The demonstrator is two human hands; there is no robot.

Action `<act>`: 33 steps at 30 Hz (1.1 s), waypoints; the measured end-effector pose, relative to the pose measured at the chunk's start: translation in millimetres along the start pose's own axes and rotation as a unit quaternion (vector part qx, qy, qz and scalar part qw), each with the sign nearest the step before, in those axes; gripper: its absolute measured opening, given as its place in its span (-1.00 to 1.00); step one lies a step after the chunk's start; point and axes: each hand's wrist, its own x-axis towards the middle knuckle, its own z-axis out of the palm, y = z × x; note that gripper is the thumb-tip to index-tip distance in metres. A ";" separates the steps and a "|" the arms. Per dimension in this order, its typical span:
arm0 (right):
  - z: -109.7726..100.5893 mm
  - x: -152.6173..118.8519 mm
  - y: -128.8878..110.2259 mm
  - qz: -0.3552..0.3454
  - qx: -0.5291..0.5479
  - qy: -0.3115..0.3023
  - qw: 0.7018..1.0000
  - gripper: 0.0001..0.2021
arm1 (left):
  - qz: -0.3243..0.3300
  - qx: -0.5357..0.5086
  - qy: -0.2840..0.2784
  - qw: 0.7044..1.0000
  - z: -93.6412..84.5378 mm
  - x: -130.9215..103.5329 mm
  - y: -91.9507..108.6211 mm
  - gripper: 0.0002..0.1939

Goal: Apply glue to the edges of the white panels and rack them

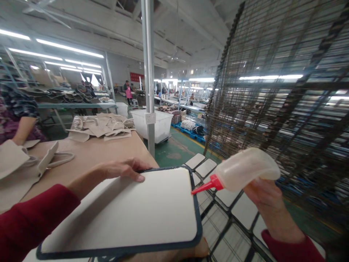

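Observation:
A large white panel (131,214) with rounded corners and a dark blue border lies tilted in front of me. My left hand (127,170) grips its far edge, thumb on the white face and fingers behind the rim. In my right hand (263,193) is a translucent squeeze bottle (245,169), held on its side with its red nozzle (205,186) pointing left. The nozzle tip touches or hovers just over the panel's right border. What the bottle holds cannot be made out.
Smaller white dark-edged panels (245,211) lie on a rack at the right. A tall wire rack (272,91) leans over them. Fabric pieces (103,125) lie on the brown table (109,153), where another person's arm (24,129) reaches in. A white bin (160,125) stands behind a metal post (148,72).

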 end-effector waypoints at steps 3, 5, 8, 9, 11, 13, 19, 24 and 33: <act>0.2 -3.5 -3.9 -0.004 -0.003 0.009 1.000 -0.53 | -0.002 0.010 0.008 1.000 3.4 2.0 3.8 -0.57; -0.7 -5.0 -5.3 -0.005 -0.002 0.016 1.000 -0.54 | -0.005 0.006 0.014 1.000 6.7 3.0 7.7 -0.57; -4.0 -6.3 -5.6 0.003 -0.005 0.024 1.000 -0.50 | -0.013 -0.007 0.017 1.000 10.1 3.8 12.4 -0.56; -5.3 -6.8 -5.4 0.005 -0.005 0.025 1.000 -0.47 | -0.016 -0.010 0.016 1.000 10.6 3.9 13.1 -0.56; -7.7 -7.9 -4.9 0.012 -0.008 0.026 1.000 -0.41 | -0.020 -0.014 0.017 1.000 10.6 4.2 13.5 -0.57; -8.9 -9.3 -5.0 0.020 -0.011 0.026 0.999 -0.38 | -0.026 -0.017 0.023 0.999 10.3 4.7 12.7 -0.59; -9.6 -13.4 -8.4 0.034 -0.008 0.012 0.999 -0.39 | -0.029 -0.047 0.031 0.998 8.0 7.3 5.5 -0.53; -15.3 -13.1 -7.4 0.040 -0.005 -0.026 0.999 -0.42 | -0.016 -0.056 0.026 0.998 3.1 7.9 -1.6 -0.52; -10.5 -18.2 -8.3 0.056 0.004 -0.039 0.998 -0.41 | -0.010 -0.061 0.012 0.998 0.3 3.6 -6.2 -0.51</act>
